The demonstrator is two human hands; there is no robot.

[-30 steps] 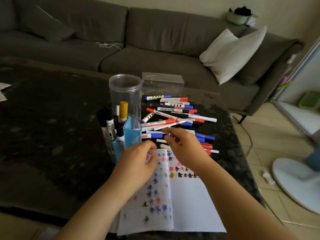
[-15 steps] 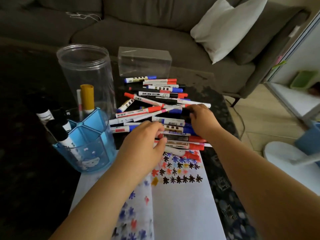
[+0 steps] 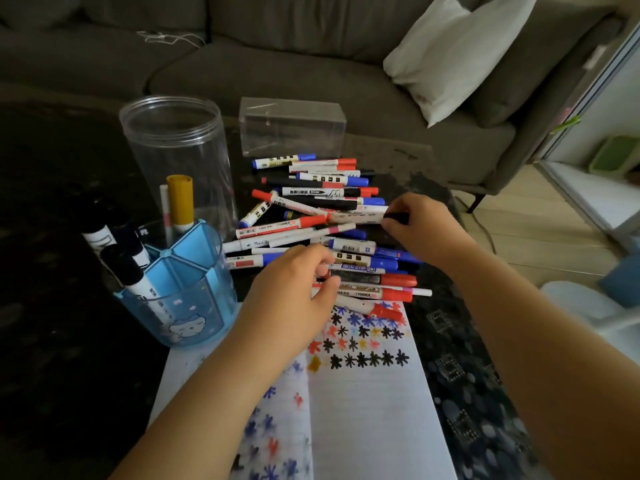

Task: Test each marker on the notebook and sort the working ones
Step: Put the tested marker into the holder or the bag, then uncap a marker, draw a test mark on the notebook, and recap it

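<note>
Right hand [image 3: 420, 233] pinches black-capped marker [image 3: 360, 216] atop marker pile [image 3: 322, 220]; left hand [image 3: 298, 289] fingers curled on pile markers (exact grip unclear), above notebook [image 3: 374, 410].

left hand [image 3: 294, 292]: bare, no rings | right hand [image 3: 420, 233]: bare | forearms: no sleeves in view

Marker pile [image 3: 325, 230] behind notebook [image 3: 374, 403], right of holder [image 3: 183, 292].

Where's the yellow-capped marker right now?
In the head view, the yellow-capped marker stands upright at the left, in the blue pen holder, just in front of the clear plastic jar.
</note>
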